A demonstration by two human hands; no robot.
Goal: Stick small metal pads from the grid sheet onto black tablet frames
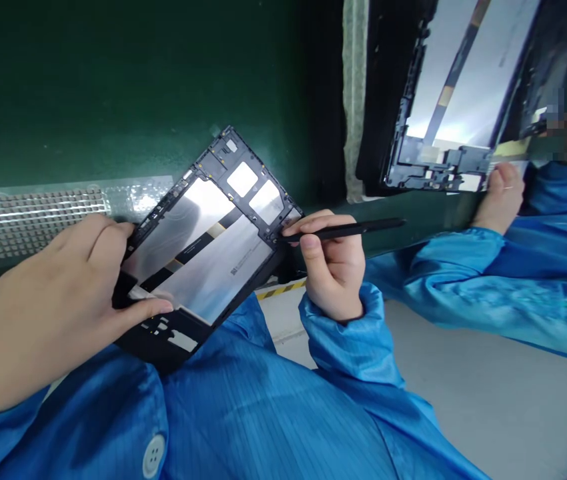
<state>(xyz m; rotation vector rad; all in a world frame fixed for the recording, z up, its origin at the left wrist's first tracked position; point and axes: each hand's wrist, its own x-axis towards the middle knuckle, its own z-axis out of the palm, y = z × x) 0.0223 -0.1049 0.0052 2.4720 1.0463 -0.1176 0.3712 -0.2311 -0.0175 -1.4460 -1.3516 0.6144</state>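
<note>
An opened tablet frame [243, 267], black-edged with a silvery inner panel and a dark ribbon cable [188, 250] across it, is tilted in front of my body. My left hand [78, 273] grips its left edge, with the thumb lying over the inner side and the other fingers partly hidden behind. My right hand [331, 267] pinches black tweezers [358, 229] at the frame's right edge. The tips of the tweezers point at that edge; whether they hold anything I cannot make out.
A sheet of small grey pieces [33, 220] lies on the green work mat [113, 87] at left. To the right, a co-worker's hand [501, 190] touches another opened tablet [458, 100]. A yellow-black striped tape [281, 289] marks the table edge.
</note>
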